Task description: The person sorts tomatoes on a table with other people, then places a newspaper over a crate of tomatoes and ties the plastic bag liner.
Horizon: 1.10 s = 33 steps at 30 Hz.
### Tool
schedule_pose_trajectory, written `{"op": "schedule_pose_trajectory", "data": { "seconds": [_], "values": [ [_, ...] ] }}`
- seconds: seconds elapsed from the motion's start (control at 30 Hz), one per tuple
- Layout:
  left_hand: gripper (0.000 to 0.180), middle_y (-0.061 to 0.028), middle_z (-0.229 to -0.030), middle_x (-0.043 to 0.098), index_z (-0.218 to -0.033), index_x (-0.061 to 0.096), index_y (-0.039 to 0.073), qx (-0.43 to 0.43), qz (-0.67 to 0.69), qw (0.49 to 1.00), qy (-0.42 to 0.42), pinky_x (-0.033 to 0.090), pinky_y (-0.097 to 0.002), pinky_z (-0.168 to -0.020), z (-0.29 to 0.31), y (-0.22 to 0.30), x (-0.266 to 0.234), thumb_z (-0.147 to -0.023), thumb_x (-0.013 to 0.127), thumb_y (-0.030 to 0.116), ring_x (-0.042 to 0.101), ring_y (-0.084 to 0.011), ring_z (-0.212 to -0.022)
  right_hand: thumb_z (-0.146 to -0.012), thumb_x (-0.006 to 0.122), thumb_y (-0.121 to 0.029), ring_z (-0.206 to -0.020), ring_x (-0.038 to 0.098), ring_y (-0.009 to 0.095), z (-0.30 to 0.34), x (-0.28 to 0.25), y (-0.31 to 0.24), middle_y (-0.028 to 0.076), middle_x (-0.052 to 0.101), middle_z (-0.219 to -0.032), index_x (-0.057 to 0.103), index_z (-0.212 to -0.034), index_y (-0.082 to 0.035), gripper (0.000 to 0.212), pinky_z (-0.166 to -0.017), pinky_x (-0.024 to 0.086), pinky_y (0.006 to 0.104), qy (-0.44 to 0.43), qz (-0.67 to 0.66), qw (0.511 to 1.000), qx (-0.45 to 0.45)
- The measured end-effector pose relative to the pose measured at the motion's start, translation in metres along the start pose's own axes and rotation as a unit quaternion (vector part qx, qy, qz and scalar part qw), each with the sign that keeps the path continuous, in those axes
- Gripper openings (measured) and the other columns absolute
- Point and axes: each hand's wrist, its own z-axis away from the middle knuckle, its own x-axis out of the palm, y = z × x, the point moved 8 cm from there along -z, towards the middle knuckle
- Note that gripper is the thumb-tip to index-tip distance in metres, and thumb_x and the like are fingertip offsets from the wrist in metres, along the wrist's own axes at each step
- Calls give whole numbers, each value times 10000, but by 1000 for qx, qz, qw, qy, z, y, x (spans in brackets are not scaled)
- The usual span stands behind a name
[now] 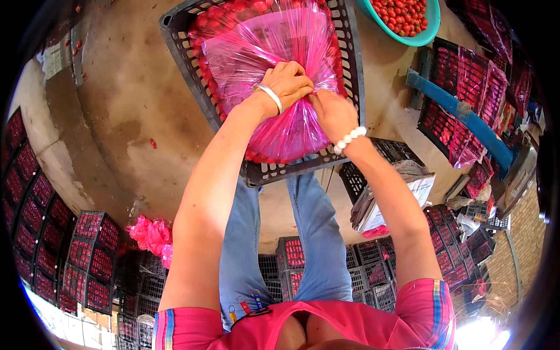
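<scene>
In front of me stands a black plastic crate (353, 64) lined with a pink plastic bag (251, 44). Small red tomatoes (217, 23) fill the bag and show through the film around its edges. A flat sheet, seemingly paper, shows under the film on top. The bag's mouth is gathered at the middle, with creases fanning out from it. My left hand (286, 84), with a pale bangle at the wrist, pinches the gathered film. Right beside it my right hand (333, 114), wearing a white bead bracelet, is closed on the same gather; its fingertips are partly hidden.
At the upper right sits a turquoise basin (433, 26) of red tomatoes. Below it, a blue metal bar (461, 111) crosses pink-wrapped crates. A stack of newspapers (396, 195) rests on a black crate by my right forearm. Pink film (150, 234) lies left; stacked crates (90, 256) line the left.
</scene>
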Motion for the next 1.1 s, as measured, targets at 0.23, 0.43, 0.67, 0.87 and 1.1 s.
{"op": "schedule_pose_trajectory", "data": {
  "seconds": [0.23,0.43,0.67,0.87,1.1],
  "values": [
    [197,-77,-1065,547,-1013,637,96,-54,39,977,201,412,-418,-856,17,0,10,-853,616,208,505,-310,-1029,-965,510,-146,-708,596,169,25,38,6,69,630,-912,575,-1069,-57,151,-610,485,267,106,-881,247,389],
    [203,-87,-1021,547,-961,638,81,-93,25,984,152,413,-434,-834,11,-20,11,-885,577,260,490,-318,-1000,-865,555,-65,-894,638,247,-2,-17,-23,83,575,-1227,558,-1226,-74,362,-735,545,358,101,20,989,-104],
    [239,-67,-983,573,-1061,639,118,-24,8,993,115,421,-399,-827,6,3,-2,-857,630,241,512,-292,-964,-864,635,-173,-585,574,212,-6,-4,18,49,621,-737,645,-861,-74,100,-546,479,325,2,-61,998,9],
    [361,-66,-1042,569,-1073,612,109,-54,-142,956,253,420,-391,-850,28,17,0,-734,701,192,531,-261,-1036,-908,636,-168,-488,410,84,5,59,24,-17,511,-633,617,-826,-44,151,-463,362,217,-35,-805,311,505],
    [166,0,-904,580,-875,629,113,-37,-229,940,250,423,-385,-747,20,6,1,-717,672,140,553,-206,-945,-851,605,-134,-745,613,248,-31,22,21,80,615,-824,677,-1104,-93,266,-644,495,364,144,-251,951,106]
  ]
}}
